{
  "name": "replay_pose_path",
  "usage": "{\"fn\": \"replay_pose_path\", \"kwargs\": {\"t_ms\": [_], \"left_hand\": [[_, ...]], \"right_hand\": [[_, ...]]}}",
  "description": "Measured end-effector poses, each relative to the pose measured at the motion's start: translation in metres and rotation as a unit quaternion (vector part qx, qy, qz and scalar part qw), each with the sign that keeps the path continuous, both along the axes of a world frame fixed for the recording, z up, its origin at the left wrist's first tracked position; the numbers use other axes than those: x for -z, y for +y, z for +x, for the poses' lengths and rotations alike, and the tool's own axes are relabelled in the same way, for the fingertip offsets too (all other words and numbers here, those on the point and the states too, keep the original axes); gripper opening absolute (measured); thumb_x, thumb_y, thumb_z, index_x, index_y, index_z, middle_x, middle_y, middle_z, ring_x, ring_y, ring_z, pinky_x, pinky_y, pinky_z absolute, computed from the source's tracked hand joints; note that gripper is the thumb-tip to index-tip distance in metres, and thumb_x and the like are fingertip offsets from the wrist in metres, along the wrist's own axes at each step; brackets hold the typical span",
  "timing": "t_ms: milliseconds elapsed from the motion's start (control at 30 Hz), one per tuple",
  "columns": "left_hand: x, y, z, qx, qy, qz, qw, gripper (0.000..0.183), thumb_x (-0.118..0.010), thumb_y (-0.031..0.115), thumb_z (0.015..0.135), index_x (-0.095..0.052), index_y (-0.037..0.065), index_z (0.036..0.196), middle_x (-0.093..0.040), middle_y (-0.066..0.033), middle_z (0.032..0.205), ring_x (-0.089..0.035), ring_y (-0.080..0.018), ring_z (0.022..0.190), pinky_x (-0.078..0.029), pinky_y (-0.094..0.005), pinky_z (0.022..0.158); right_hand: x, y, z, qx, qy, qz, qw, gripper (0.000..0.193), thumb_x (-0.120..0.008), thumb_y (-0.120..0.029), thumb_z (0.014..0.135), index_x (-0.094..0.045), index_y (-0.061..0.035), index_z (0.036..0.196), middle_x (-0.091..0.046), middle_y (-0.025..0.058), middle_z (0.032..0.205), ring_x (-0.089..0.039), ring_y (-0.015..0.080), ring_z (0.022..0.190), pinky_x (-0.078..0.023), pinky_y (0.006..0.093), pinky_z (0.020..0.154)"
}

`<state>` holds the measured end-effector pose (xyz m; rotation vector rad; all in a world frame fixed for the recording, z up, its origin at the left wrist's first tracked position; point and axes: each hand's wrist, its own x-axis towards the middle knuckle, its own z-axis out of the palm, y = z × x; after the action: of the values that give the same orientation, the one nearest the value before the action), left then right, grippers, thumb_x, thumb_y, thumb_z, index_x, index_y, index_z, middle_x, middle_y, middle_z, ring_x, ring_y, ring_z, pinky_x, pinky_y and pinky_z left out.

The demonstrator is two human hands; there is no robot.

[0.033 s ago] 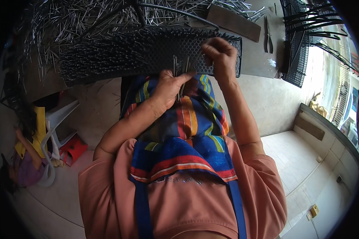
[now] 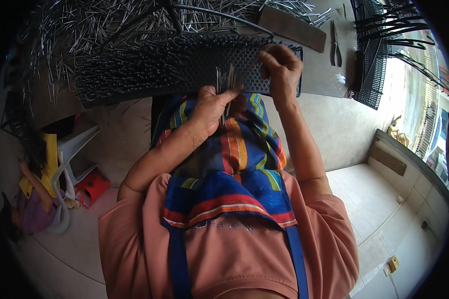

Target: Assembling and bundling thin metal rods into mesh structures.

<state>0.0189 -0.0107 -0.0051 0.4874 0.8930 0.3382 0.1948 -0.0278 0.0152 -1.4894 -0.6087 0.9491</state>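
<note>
A bundle of thin metal rods (image 2: 224, 79) stands up out of my left hand (image 2: 214, 105), whose fingers are wrapped round it near the front edge of a black perforated metal rack (image 2: 237, 59). Many thin dark pieces (image 2: 129, 65) stick up from the holes over the rack's left and middle, while its right part shows bare holes. Over that right end my right hand (image 2: 283, 67) is closed, thumb and fingers pinched together. Whatever thin piece might be between those fingertips cannot be made out.
Loose metal rods (image 2: 100, 25) lie heaped behind the rack. A flat brown bar (image 2: 292, 29) and pliers (image 2: 336, 46) rest at the back right. More black racks (image 2: 371, 74) with hooked rods stand further right. At the left is another person (image 2: 37, 207) beside a white chair (image 2: 60, 199).
My right hand has shifted slightly to the right over the rack. The rods in my left hand have tilted a little, and the hand stays in place.
</note>
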Motion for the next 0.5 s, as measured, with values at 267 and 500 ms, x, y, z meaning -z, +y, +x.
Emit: {"fn": "replay_pose_path", "kwargs": {"t_ms": [267, 500], "left_hand": [[0.000, 0.003, 0.011, -0.044, 0.005, -0.004, 0.999, 0.021, -0.053, 0.002, 0.087, -0.059, 0.002, 0.107, -0.069, -0.0127, 0.085, -0.066, -0.0193, 0.064, -0.057, -0.0344, 0.048], [-0.001, 0.005, 0.012, -0.051, 0.019, -0.015, 0.998, 0.014, -0.054, 0.001, 0.088, -0.062, 0.003, 0.099, -0.068, -0.0115, 0.084, -0.065, -0.0188, 0.062, -0.057, -0.0352, 0.048]], "right_hand": [[0.025, 0.015, 0.008, 0.054, -0.338, 0.100, 0.934, 0.010, -0.067, 0.002, 0.082, -0.064, -0.0019, 0.090, -0.064, 0.0023, 0.071, -0.057, 0.0079, 0.056, -0.045, 0.0224, 0.053], [0.016, 0.016, 0.003, -0.031, -0.587, 0.030, 0.809, 0.013, -0.070, -0.012, 0.080, -0.071, -0.0083, 0.093, -0.061, 0.0080, 0.078, -0.063, 0.0277, 0.065, -0.048, 0.0329, 0.057]]}}
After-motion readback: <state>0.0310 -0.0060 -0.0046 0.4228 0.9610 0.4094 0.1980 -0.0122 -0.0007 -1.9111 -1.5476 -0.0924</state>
